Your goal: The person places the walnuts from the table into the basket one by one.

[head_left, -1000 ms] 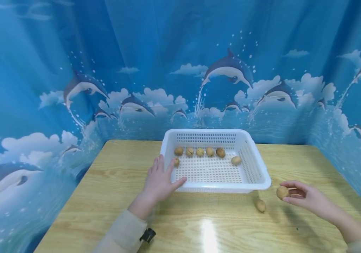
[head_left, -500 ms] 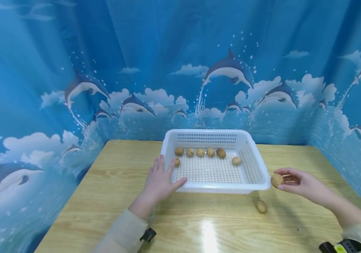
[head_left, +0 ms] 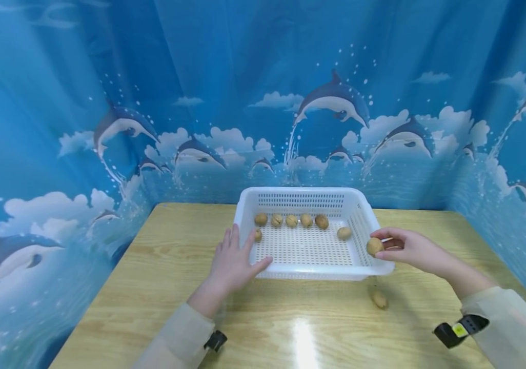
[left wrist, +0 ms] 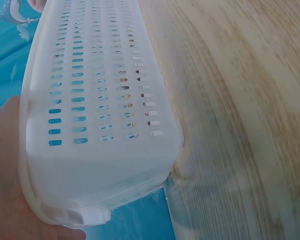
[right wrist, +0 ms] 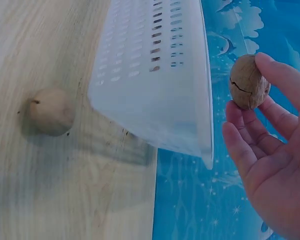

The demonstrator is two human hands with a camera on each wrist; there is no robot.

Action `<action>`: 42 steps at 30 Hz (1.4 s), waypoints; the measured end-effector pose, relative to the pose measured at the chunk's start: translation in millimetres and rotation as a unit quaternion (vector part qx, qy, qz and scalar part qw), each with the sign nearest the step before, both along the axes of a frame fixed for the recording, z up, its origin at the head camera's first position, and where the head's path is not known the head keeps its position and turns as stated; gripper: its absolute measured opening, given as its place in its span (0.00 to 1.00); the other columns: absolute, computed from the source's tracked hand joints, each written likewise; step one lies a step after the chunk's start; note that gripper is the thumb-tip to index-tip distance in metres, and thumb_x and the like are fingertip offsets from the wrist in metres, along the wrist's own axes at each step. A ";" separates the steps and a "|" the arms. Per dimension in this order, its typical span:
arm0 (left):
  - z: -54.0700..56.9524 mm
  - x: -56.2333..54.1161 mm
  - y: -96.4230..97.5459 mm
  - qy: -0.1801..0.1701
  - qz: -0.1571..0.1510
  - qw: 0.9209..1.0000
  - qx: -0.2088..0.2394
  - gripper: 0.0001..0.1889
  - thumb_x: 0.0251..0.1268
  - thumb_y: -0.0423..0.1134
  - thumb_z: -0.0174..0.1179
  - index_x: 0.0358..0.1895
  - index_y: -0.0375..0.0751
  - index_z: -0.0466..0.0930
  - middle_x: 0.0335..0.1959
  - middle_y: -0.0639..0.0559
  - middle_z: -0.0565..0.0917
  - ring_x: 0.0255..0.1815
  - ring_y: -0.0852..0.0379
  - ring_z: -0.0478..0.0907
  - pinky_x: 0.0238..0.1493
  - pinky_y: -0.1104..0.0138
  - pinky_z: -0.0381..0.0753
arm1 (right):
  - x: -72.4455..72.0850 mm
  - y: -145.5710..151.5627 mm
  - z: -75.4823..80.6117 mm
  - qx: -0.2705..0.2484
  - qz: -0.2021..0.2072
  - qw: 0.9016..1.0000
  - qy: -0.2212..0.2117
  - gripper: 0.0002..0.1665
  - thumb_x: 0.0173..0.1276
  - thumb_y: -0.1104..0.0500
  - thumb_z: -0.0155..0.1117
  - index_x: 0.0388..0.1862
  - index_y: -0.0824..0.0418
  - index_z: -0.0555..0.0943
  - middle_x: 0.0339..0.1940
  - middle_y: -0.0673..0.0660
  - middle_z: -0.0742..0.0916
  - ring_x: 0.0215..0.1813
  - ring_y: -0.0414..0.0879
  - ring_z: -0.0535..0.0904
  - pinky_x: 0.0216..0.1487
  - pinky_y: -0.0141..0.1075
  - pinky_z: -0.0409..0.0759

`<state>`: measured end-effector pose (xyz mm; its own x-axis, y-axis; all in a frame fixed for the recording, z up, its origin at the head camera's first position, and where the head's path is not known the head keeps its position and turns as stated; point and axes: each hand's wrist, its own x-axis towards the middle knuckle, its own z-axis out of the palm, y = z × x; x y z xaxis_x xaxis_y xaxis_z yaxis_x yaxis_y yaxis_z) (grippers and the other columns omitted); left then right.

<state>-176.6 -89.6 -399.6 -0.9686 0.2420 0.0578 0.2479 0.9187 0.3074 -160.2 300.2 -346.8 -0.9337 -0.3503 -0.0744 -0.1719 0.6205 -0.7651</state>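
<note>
A white slotted plastic basket (head_left: pixel 309 271) stands on the table with several walnuts inside: a row along its back, one walnut (head_left: pixel 344 233) at the right and one partly hidden by the left hand's fingers. My left hand (head_left: pixel 233 261) rests on the basket's left front corner, fingers fairly straight; the left wrist view shows it against the rim. Between thumb and fingertips my right hand (head_left: pixel 410 251) pinches a cracked walnut (right wrist: pixel 249 82), which in the head view overlaps the basket's right front rim. Another walnut (head_left: pixel 379 299) lies on the table in front of the basket's right corner.
The wooden table (head_left: pixel 170 246) extends on both sides of the basket. Behind it hangs a blue dolphin-print curtain (head_left: pixel 254 102), which also closes in both sides. Small dark specks lie near the loose walnut in the right wrist view.
My right hand has carried its walnut left and farther back, from beside the basket's front right corner to the rim. The left hand and basket have stayed in place.
</note>
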 end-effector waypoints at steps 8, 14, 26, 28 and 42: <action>1.1 0.6 -0.3 -0.001 0.005 1.000 0.003 0.44 0.58 0.72 0.44 0.74 0.52 0.51 0.74 0.35 0.37 0.72 0.35 0.36 0.66 0.42 0.48 | -22.3 -17.6 9.4 0.023 0.024 0.999 0.014 0.34 0.62 0.52 0.66 0.60 0.72 0.69 0.52 0.65 0.79 0.51 0.55 0.78 0.45 0.41 0.80; 0.1 0.0 -0.5 -0.001 0.004 1.000 0.001 0.45 0.57 0.73 0.44 0.74 0.53 0.51 0.74 0.35 0.38 0.72 0.34 0.37 0.66 0.42 0.48 | -34.8 -28.9 12.6 0.046 0.039 0.998 0.006 0.36 0.61 0.49 0.66 0.61 0.70 0.70 0.53 0.64 0.79 0.51 0.54 0.78 0.48 0.45 0.79; -1.7 1.2 0.7 -0.006 0.002 1.000 0.006 0.47 0.54 0.77 0.39 0.74 0.55 0.49 0.74 0.36 0.37 0.72 0.36 0.35 0.67 0.43 0.46 | -55.2 -53.3 17.6 0.060 0.063 0.996 0.008 0.36 0.62 0.49 0.66 0.62 0.68 0.70 0.56 0.65 0.78 0.54 0.56 0.76 0.51 0.47 0.77; -1.4 0.9 1.0 -0.006 0.002 1.000 0.007 0.47 0.54 0.78 0.38 0.74 0.55 0.49 0.74 0.36 0.37 0.72 0.36 0.34 0.67 0.43 0.45 | -58.0 -57.7 18.9 0.062 0.060 0.996 -0.004 0.36 0.62 0.49 0.66 0.63 0.67 0.69 0.57 0.65 0.77 0.55 0.56 0.75 0.51 0.47 0.77; -0.2 -1.1 0.7 -0.007 0.007 1.000 0.000 0.45 0.57 0.74 0.43 0.74 0.54 0.49 0.74 0.35 0.37 0.72 0.36 0.34 0.67 0.43 0.45 | -95.3 -91.5 10.8 0.098 0.058 0.994 0.001 0.31 0.61 0.51 0.67 0.60 0.64 0.73 0.54 0.61 0.79 0.53 0.53 0.76 0.53 0.47 0.76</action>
<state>-177.7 -88.9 -399.8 -0.9727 0.2278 0.0442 0.2301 0.9222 0.3108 -255.5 208.7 -336.1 -0.8879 -0.4351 -0.1493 -0.2528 0.7327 -0.6318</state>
